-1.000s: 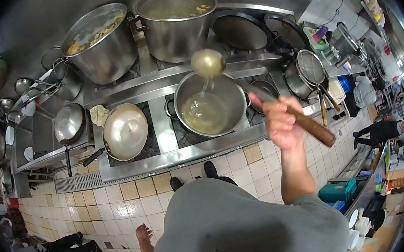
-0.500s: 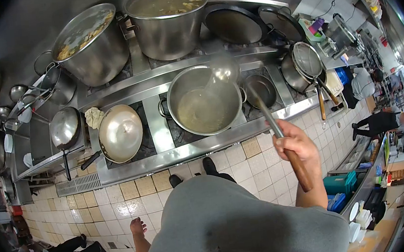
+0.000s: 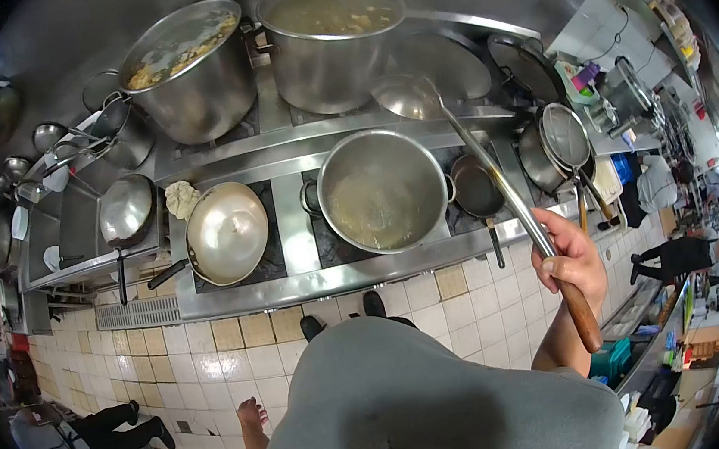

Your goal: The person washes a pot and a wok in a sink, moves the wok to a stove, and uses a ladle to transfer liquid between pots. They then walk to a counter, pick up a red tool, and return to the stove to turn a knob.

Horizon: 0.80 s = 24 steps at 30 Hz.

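Observation:
My right hand [image 3: 572,261] grips the wooden handle of a long steel ladle [image 3: 493,177]. Its bowl [image 3: 403,97] hangs above the back of the stove, beyond a wide steel pot [image 3: 382,189] of cloudy liquid, near the big stockpot [image 3: 331,37] of broth. My left hand [image 3: 252,417] hangs low beside my grey shirt, fingers loosely apart, holding nothing.
A second large stockpot [image 3: 189,68] with food stands at the back left. A covered wok [image 3: 226,231] and a smaller pan [image 3: 126,212] sit on the left, a dark pan [image 3: 477,187] and a strainer [image 3: 566,137] on the right. Other people stand at the far right and lower left.
The ladle poured liquid into the wide pot, then swung right and back; its bowl now hangs behind the pot. My right hand dropped lower and to the right.

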Available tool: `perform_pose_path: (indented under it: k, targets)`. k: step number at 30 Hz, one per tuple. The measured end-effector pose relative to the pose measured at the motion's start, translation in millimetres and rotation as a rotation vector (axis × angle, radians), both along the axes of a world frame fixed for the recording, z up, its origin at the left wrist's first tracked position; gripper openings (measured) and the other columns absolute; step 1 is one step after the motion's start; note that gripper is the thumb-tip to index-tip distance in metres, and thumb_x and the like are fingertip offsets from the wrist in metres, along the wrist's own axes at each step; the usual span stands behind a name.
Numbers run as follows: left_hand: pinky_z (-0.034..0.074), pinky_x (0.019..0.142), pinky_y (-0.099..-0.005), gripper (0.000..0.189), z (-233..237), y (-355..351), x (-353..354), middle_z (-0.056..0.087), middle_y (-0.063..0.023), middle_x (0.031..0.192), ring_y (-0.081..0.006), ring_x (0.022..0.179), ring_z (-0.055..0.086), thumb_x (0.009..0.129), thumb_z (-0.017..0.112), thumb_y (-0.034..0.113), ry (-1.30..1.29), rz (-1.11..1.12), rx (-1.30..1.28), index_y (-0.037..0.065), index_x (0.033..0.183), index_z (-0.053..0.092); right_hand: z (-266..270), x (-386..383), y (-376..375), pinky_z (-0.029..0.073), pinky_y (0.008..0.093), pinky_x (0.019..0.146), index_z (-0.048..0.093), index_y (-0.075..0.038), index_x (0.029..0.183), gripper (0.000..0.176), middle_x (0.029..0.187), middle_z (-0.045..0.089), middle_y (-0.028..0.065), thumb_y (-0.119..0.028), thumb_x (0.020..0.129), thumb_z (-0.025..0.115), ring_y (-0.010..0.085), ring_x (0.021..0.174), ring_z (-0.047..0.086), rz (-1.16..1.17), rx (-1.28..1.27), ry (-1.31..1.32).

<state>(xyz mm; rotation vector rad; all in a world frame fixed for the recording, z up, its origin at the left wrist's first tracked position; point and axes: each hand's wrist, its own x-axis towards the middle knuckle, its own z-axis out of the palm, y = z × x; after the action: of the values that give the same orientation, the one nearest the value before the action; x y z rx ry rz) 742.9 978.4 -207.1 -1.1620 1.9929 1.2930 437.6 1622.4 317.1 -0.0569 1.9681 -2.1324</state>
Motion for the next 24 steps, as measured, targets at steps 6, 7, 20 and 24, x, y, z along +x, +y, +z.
perform_pose_path:
  k: [6,7,20,24]
  targets:
    - [0.044,0.051,-0.0357,0.027,2,16,12,0.056,-0.0046,0.085,-0.0189,0.062,0.056,0.098,0.05,0.029,0.007,0.172,0.003,0.011,0.117,0.054,0,-33,-2,0.028,0.0206,0.036,0.03,0.013,0.142,0.082,0.058,0.049,0.0029,-0.012,0.071,0.064,0.0067,0.04,0.042,-0.023,-0.03,0.172]
    - [0.044,0.05,-0.0352,0.027,-4,13,16,0.056,-0.0045,0.085,-0.0188,0.062,0.056,0.098,0.05,0.03,0.03,0.113,0.018,0.011,0.117,0.054,4,-47,-6,0.028,0.0211,0.036,0.031,0.013,0.142,0.081,0.059,0.049,0.0028,-0.015,0.073,0.064,0.0067,0.04,0.042,-0.01,0.001,0.201]
    - [0.044,0.048,-0.0367,0.027,16,55,51,0.057,-0.0063,0.084,-0.0216,0.062,0.057,0.095,0.053,0.032,-0.014,0.496,0.069,0.011,0.111,0.052,-18,-392,-75,0.038,0.0263,0.043,0.053,-0.006,0.082,0.01,0.063,0.051,0.0013,-0.012,0.087,0.06,0.0097,0.049,0.047,-0.041,0.471,0.174]
    - [0.044,0.049,-0.0385,0.029,-28,59,99,0.057,-0.0069,0.084,-0.0225,0.061,0.057,0.094,0.053,0.031,0.019,0.442,0.124,0.011,0.114,0.051,-17,-413,-89,0.038,0.0272,0.043,0.053,-0.006,0.074,0.018,0.062,0.051,0.0014,-0.013,0.088,0.061,0.0104,0.049,0.047,-0.008,0.554,0.111]
